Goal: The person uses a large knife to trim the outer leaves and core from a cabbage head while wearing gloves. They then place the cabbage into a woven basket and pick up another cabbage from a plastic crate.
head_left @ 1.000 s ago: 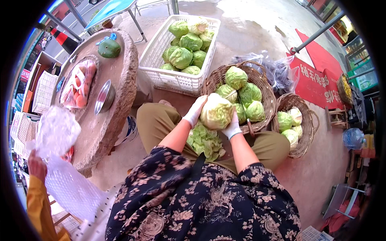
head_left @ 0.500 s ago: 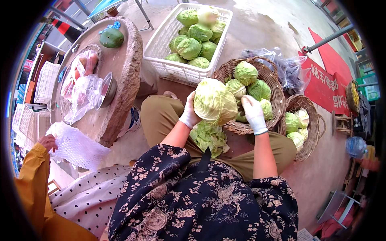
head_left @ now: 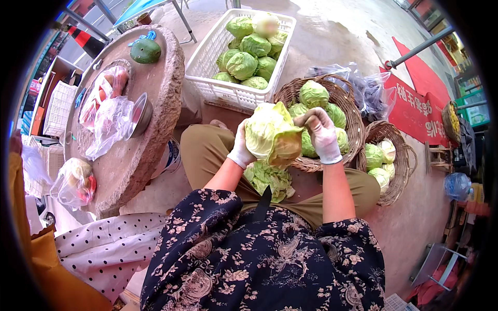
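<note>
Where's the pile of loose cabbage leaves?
In the head view, the leaf pile is near the middle, between the person's bent legs, appearing just below the cabbage in the left hand.

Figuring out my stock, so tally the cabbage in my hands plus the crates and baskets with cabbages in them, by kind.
Held cabbage: 1
White plastic crate: 1
Wicker baskets: 2
Total: 4
</note>
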`<move>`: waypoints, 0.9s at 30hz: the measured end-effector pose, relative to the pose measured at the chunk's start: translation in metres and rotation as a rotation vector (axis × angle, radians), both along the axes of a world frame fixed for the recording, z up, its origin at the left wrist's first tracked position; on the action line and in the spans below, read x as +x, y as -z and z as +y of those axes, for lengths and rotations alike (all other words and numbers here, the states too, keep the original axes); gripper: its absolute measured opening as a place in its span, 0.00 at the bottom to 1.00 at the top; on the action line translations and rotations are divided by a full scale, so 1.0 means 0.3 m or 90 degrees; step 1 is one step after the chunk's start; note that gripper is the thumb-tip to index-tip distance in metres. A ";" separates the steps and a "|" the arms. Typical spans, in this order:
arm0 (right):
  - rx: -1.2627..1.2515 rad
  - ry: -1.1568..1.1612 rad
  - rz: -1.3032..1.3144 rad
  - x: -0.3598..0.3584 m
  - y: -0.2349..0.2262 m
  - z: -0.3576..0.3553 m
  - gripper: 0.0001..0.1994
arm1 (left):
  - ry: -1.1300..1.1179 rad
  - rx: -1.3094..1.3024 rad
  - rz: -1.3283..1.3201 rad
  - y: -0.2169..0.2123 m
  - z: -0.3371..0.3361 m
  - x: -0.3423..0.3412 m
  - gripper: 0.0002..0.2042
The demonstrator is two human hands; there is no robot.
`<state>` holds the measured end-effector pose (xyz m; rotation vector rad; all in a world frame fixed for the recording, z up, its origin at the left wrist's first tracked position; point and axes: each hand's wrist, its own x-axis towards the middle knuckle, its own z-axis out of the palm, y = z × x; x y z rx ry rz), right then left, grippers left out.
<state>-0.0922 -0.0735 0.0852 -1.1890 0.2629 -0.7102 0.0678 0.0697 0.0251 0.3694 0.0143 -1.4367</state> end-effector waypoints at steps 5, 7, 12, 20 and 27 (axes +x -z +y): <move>0.181 -0.011 -0.084 -0.046 -0.043 0.016 0.12 | -0.017 0.017 0.012 0.004 0.000 -0.017 0.33; 0.124 -0.030 0.030 -0.098 -0.066 0.017 0.10 | -0.030 -0.005 0.028 0.003 0.000 -0.012 0.33; -0.469 0.080 0.330 -0.096 -0.100 0.116 0.21 | -0.080 0.023 -0.014 -0.010 -0.009 0.012 0.33; -0.564 0.318 0.498 -0.002 -0.011 0.219 0.14 | -0.185 0.067 -0.164 0.038 -0.014 0.023 0.32; 0.227 0.182 0.079 -0.115 0.182 0.070 0.01 | -0.083 0.002 0.010 -0.021 0.014 -0.005 0.36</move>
